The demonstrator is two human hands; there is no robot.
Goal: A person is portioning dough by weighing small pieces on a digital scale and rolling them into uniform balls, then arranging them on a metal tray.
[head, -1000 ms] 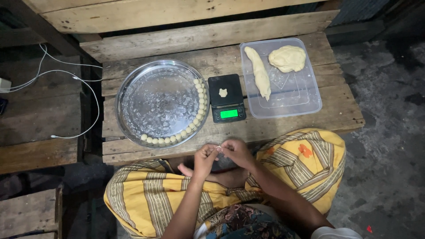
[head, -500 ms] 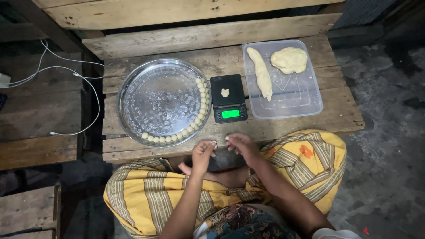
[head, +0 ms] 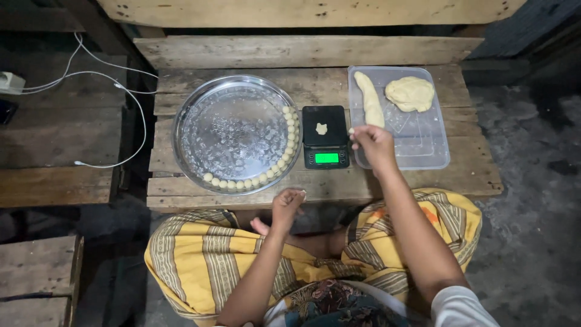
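Note:
My left hand (head: 289, 207) hovers at the near edge of the wooden table (head: 315, 184), fingers curled on a small dough ball at the fingertips. My right hand (head: 372, 144) is stretched out over the near left corner of a clear plastic tray (head: 423, 151), pinching a small bit of dough beside the lower end of a long dough log (head: 369, 100). A rounder dough lump (head: 410, 94) lies in the same tray. Between the trays stands a small black scale (head: 325, 142) with a green display and a dough piece (head: 321, 128) on it.
A round metal tray (head: 230, 130) lies left of the scale, with several small dough balls (head: 266, 175) in a row along its right and near rim. White cables (head: 103, 85) run over the boards at the left. My lap in yellow striped cloth (head: 206, 260) is below the table.
My hands were together in front of my lap. They have parted: the right hand has reached forward to the plastic tray, and the left stays near the table edge.

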